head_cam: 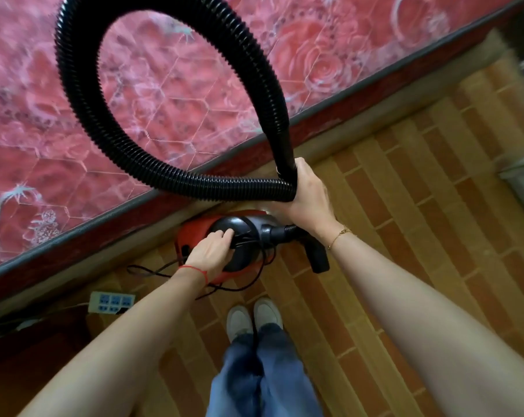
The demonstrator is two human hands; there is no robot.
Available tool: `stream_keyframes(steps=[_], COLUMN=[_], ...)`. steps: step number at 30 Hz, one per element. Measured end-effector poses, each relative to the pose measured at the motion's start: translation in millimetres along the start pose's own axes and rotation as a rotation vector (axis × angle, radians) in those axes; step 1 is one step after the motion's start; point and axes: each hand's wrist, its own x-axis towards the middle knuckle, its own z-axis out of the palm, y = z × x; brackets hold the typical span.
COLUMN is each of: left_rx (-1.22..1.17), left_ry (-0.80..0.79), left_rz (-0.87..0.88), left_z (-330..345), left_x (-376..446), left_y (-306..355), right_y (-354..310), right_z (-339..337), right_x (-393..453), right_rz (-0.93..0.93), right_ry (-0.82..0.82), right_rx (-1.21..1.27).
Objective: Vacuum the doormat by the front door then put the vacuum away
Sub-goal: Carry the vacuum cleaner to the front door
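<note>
My right hand (303, 200) gripped the looped, springy black ribbed hose (110, 127) while my left hand (208, 255) curled over the small red-and-black canister vacuum (242, 233), seemingly light, on the near floor beside the bed.

Head view — steeply down, close.
</note>
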Motion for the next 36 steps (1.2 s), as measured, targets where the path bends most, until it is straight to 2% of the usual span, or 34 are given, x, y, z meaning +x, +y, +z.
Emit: stream_keyframes(steps=[7, 11, 15, 18, 25, 32, 36], left_rx=[0.085, 0.143, 0.135, 0.123, 0.259, 0.371, 0.417], left_ry=[0.022, -0.022, -0.055, -0.049, -0.057, -0.155, -0.182], left_rz=[0.167, 0.256, 0.299, 0.332, 0.504, 0.650, 0.715], left_z=[-39.6, -57.4, -73.4, -75.7, -65.5, -43.2, -24.1], left_x=[-11.8, -21.1, -29.7, -31.9, -31.0, -50.6, -67.6], left_y=[69.5, 107.8, 146.6, 172.2, 226.6, 279.0, 310.0], right_y=[8.8, 10.4, 10.9, 18.1, 54.1, 74.9, 81.7], right_z=[-85.5, -124.7, -158.0, -178.8, -196.8, -209.8, -219.4], right_x=[-37.6, -69.4, -101.5, -126.8, -197.6, -268.5, -308.7], right_rz=[-0.007, 0.018, 0.189, 0.347, 0.407, 0.528, 0.597], right_ry=[0.152, 0.225, 0.274, 0.324, 0.538, 0.653, 0.709], right_rx=[0.048, 0.070, -0.005, 0.044, 0.118, 0.184, 0.130])
